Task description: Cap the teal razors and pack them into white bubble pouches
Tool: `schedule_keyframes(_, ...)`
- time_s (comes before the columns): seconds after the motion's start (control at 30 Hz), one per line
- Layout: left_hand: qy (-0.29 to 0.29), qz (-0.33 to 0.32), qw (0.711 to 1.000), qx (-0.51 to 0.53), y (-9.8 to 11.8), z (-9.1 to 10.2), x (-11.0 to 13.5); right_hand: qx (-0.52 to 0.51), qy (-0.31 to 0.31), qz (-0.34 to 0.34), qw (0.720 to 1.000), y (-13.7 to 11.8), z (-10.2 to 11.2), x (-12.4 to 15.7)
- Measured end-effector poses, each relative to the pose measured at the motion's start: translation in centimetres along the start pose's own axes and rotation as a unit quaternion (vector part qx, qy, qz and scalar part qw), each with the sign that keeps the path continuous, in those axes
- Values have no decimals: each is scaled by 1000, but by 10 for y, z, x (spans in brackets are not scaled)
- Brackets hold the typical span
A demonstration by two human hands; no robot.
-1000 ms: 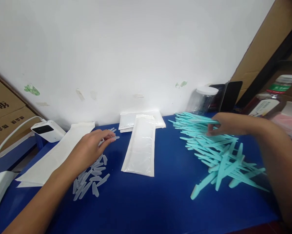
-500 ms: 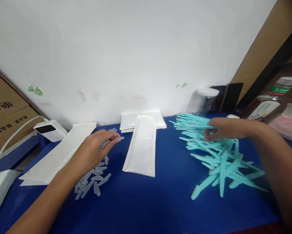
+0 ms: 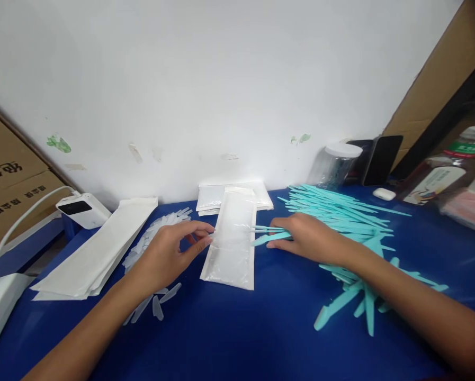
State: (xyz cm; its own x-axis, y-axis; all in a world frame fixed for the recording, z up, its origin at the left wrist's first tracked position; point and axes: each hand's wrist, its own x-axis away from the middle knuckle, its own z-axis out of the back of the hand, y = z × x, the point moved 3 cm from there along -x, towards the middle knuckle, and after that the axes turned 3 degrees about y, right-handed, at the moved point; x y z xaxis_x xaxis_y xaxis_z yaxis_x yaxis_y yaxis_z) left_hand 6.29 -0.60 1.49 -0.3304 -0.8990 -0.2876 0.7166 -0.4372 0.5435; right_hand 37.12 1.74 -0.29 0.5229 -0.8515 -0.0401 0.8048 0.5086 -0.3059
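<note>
My right hand (image 3: 306,241) is closed on a teal plastic stick (image 3: 269,236), whose tip points left toward a white pouch (image 3: 233,238) lying mid-table. Behind that hand spreads the pile of teal sticks (image 3: 348,222). My left hand (image 3: 169,251) pinches a small clear plastic cap (image 3: 209,238) at the pouch's left edge. Several more clear caps (image 3: 153,248) lie scattered under and around the left hand on the blue table (image 3: 241,333).
A stack of long white pouches (image 3: 98,251) lies at the left, with a white power bank (image 3: 84,210) and cable behind it. More pouches (image 3: 209,196) rest against the wall. A clear jar (image 3: 334,165), a phone (image 3: 382,159), an earbud case (image 3: 384,193) and bottles stand at the back right.
My right hand has come left out of the teal pile with a stick, toward the middle pouch. My left hand has moved right with a clear cap to the pouch's edge.
</note>
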Motion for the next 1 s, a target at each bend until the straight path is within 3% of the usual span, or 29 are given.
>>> schedule_keyframes(0.13,9,-8,1000,-19,-7,-2,-1,-66,-5,-35,997,22,15,5)
schedule_keyframes(0.23,15,-17,999,-27,-9,-2,-1,-74,-47,-62,994,41,26,9)
schedule_keyframes(0.4,5,-16,1000,-23,-8,-3,1,-59,-107,-83,989,48,23,11)
schedule_keyframes(0.5,-2,2,1000,-12,-6,-3,1,-80,-93,-70,990,42,24,11)
schedule_keyframes(0.63,-9,33,999,19,-2,-3,0,-112,-2,-27,993,28,32,14)
schedule_keyframes(0.73,-1,38,998,46,2,-5,1,-113,27,4,993,11,31,16)
schedule_keyframes(1.0,-18,19,996,83,15,-15,5,-134,-28,47,990,-17,20,17)
